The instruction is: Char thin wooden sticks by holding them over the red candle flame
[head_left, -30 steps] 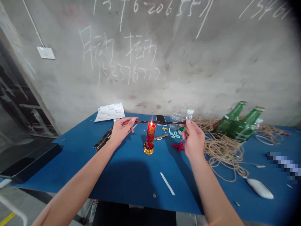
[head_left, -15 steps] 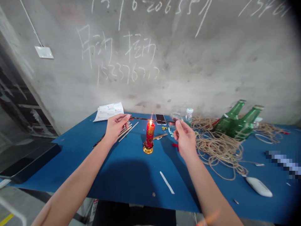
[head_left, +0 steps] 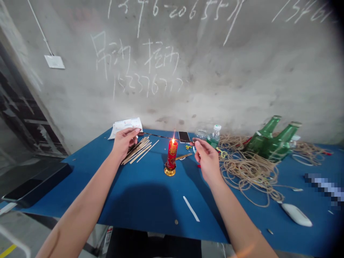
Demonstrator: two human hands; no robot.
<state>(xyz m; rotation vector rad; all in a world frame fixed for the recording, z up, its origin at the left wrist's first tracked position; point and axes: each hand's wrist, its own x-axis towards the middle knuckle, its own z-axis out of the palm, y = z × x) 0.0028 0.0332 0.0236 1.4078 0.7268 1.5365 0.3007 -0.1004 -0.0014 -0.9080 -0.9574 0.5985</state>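
Observation:
My left hand (head_left: 125, 143) pinches one end of a thin dark stick (head_left: 157, 135), held nearly level. Across from it, my right hand (head_left: 208, 156) is closed in a pinch at the stick's other end, part of which is lost in the glare. Midway, the stick crosses at the flame of a lit red candle (head_left: 172, 154). The candle stands upright in a gold-coloured holder (head_left: 170, 171). Below my left hand lies a bundle of thin pale and darkened sticks (head_left: 139, 149).
Behind the candle lies a phone (head_left: 184, 137). A small clear bottle (head_left: 215, 134), coiled tan cord (head_left: 247, 175) and green glass bottles (head_left: 281, 139) occupy the right. Paper (head_left: 125, 125) lies at the back left, a black box (head_left: 37, 184) at the left edge, a white strip (head_left: 191, 208) in front.
Both hands have shifted left along with the stick, so a part nearer its right end is at the flame. More of the stick bundle shows below my left hand.

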